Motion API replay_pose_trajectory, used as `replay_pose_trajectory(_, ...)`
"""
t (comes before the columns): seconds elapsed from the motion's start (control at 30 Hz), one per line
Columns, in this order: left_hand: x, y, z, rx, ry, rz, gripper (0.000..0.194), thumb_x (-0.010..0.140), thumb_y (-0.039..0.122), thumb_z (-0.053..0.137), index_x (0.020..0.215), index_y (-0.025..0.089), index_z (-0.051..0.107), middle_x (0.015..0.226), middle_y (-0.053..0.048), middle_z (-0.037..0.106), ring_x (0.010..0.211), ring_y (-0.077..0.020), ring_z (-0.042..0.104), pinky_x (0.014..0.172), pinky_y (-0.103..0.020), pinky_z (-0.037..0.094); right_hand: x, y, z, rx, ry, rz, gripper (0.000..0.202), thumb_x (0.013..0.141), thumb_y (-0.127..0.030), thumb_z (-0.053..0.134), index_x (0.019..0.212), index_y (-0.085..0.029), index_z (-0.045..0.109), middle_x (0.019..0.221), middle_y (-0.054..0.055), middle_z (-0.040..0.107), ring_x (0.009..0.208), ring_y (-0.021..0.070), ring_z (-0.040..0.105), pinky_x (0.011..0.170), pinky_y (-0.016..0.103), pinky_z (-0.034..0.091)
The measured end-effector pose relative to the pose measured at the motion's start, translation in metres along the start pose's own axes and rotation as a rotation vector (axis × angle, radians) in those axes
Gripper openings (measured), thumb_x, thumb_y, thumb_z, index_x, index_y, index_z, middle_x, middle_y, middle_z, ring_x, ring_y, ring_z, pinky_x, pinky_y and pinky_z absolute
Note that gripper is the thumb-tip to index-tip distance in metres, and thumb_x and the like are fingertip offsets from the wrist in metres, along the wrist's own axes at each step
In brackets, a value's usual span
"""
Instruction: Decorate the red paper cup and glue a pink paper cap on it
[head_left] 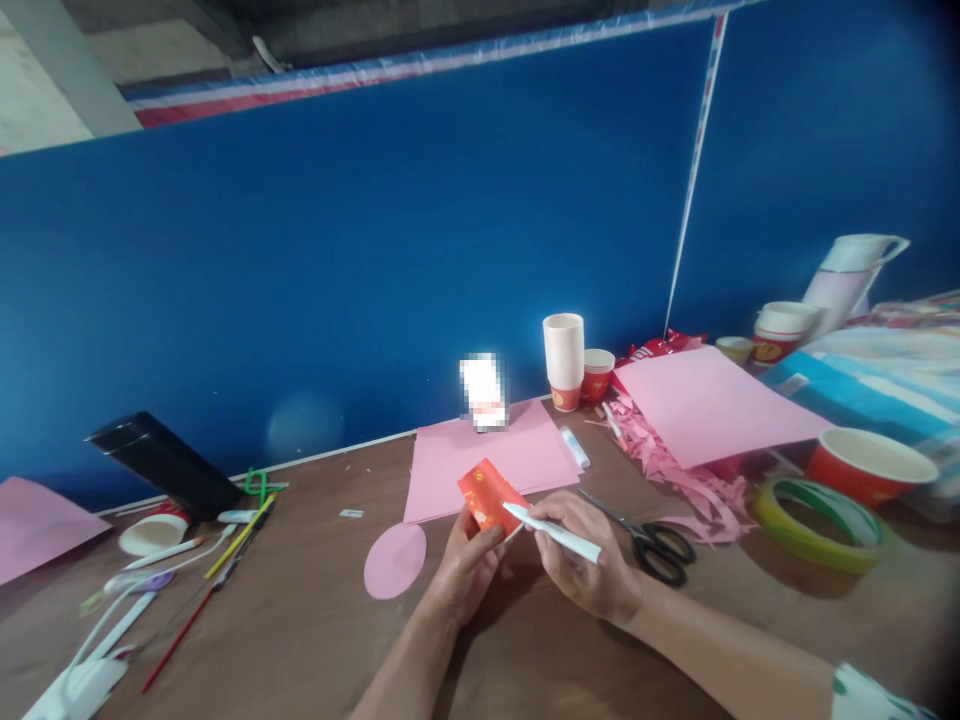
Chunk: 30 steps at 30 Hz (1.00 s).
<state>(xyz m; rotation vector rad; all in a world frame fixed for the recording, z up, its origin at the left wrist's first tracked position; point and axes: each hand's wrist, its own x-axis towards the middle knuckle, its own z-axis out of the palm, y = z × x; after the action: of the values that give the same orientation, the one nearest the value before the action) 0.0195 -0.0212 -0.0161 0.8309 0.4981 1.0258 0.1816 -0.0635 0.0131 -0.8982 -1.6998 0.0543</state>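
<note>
My left hand [469,568] is closed round a red paper cup [482,492] with yellow print, tilted on its side above the table. Between the fingers of my right hand [589,565] is a white marker [566,537], its end over the cup's edge nearest that hand. I cannot tell whether the marker touches the cup. A pink paper oval [395,562] lies left of my left hand. Beyond both hands are stacked pink paper sheets [442,465]. Black-handled scissors [660,550] rest just right of my right hand.
A white glue stick [574,447], stacked paper cups [564,360] and pink paper strips [697,490] lie beyond. Yellow-green tape [787,530] and another red cup [847,480] are at right. Brushes [180,635], a white cable [97,630] and a black object [169,465] are at left.
</note>
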Motion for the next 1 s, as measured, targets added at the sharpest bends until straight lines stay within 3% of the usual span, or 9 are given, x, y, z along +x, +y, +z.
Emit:
replay_pose_trajectory(0.57,0.001,-0.002,0.003,0.061,0.045,-0.035,0.053,0.069,0.025,0.075,0.117,0.019,0.055,0.111,-0.011,0.065,0.101,-0.0261,0.061,0.089,-0.038,0.045,-0.006,0.01,0.001,0.07,-0.036,0.041,0.022,0.082,-0.007,0.05,0.098,-0.02,0.057,0.083,0.004,0.064,0.076,0.0174,0.06,0.071,0.03,0.047)
replay_pose_trajectory(1.0,0.0,0.0,0.003,0.063,0.019,-0.038,0.053,0.069,0.023,0.074,0.118,0.019,0.054,0.117,-0.012,0.062,0.108,-0.0278,0.058,0.095,-0.041,0.042,-0.008,0.011,0.002,0.073,-0.067,0.054,0.023,0.082,-0.006,0.049,0.099,-0.019,0.057,0.084,0.003,0.064,0.077,0.0164,0.06,0.073,0.029,0.047)
